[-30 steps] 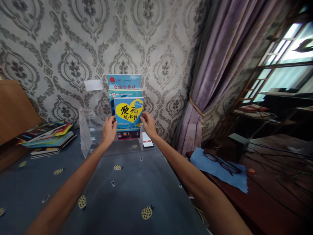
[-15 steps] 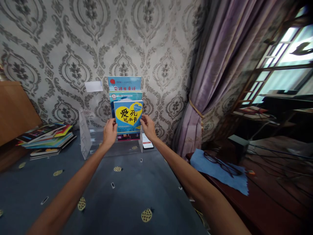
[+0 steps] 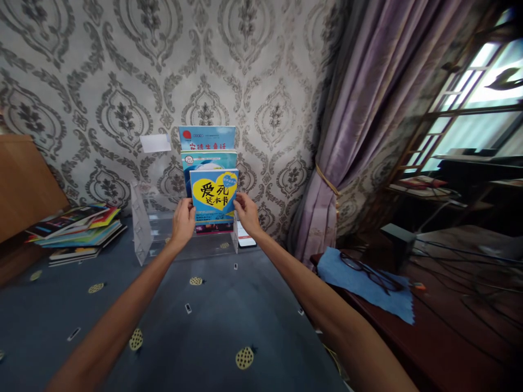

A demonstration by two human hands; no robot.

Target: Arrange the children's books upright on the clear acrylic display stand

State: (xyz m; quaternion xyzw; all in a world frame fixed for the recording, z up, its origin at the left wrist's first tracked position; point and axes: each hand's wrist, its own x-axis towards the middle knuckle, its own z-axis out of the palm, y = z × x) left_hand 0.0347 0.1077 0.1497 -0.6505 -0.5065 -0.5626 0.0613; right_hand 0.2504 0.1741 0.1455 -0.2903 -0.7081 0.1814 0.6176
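Observation:
A blue book with a yellow heart on its cover [image 3: 214, 194] stands upright in the front slot of a clear acrylic rack [image 3: 144, 234]. My left hand [image 3: 183, 222] grips its left edge and my right hand [image 3: 247, 213] grips its right edge, fingers closed on it. Two more blue books [image 3: 207, 142] stand in the slots behind it, each a step higher. The rack rests on a blue patterned cloth [image 3: 204, 316] against the wall.
A stack of colourful books [image 3: 75, 231] lies at the left. A phone [image 3: 246, 235] leans right of the rack. On a dark wooden table at the right lie a blue cloth [image 3: 359, 280], glasses [image 3: 370, 269] and cables. A purple curtain [image 3: 359, 109] hangs beside a window.
The heart-cover book has sunk lower into the rack's front slot, both hands moving down with it.

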